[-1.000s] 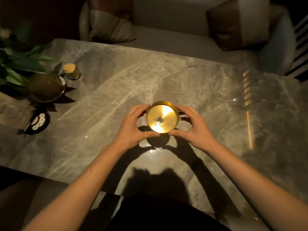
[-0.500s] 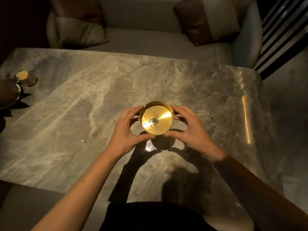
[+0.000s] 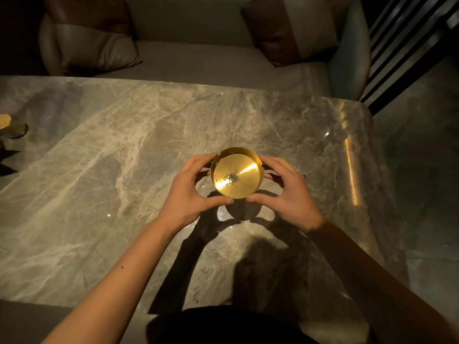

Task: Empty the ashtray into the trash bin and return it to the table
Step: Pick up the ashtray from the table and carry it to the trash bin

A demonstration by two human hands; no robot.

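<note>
A round golden ashtray [image 3: 246,187] with a small heap of grey ash in its middle is held a little above the marble table [image 3: 104,184]; its shadow falls on the stone below. My left hand [image 3: 191,194] grips its left side, thumb at the near rim. My right hand [image 3: 288,194] grips its right side the same way. No trash bin is in view.
A sofa [image 3: 198,63] with two cushions runs along the table's far edge. A small glass holder [image 3: 15,127] stands at the table's left edge. The table's right edge lies near dark floor [image 3: 422,170], with black slats [image 3: 407,45] at the upper right.
The view has swung to the right, so the plant and dishes at the left have left the frame. Both hands still hold the ashtray, slightly tilted and lifted off the table.
</note>
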